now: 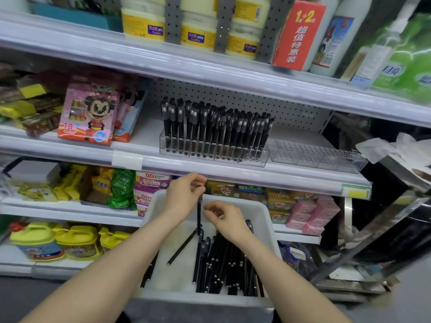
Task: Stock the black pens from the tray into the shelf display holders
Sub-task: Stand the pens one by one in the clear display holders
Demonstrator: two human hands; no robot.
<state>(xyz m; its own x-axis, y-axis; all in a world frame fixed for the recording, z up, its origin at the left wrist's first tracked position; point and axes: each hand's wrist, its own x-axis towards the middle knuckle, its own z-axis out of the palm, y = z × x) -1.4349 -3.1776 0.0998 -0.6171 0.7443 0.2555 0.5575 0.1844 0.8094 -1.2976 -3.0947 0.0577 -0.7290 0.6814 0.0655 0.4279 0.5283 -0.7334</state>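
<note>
A white tray [263, 213] in front of me holds several loose black pens [224, 262]. My left hand [186, 194] pinches the top of one black pen [199, 215], which hangs upright above the tray. My right hand [225, 217] hovers just right of that pen with its fingers curled; I cannot tell whether it holds anything. On the middle shelf a clear display holder [210, 155] stands packed with upright black pens [214, 127]. An unfilled clear holder [317, 155] sits to its right.
Pink cartoon boxes [89, 113] stand left of the holders. The shelf rail [233, 171] runs just above my hands. Soap packs and yellow bottles fill the lower shelves. A metal cart [373, 229] with crumpled paper stands at right.
</note>
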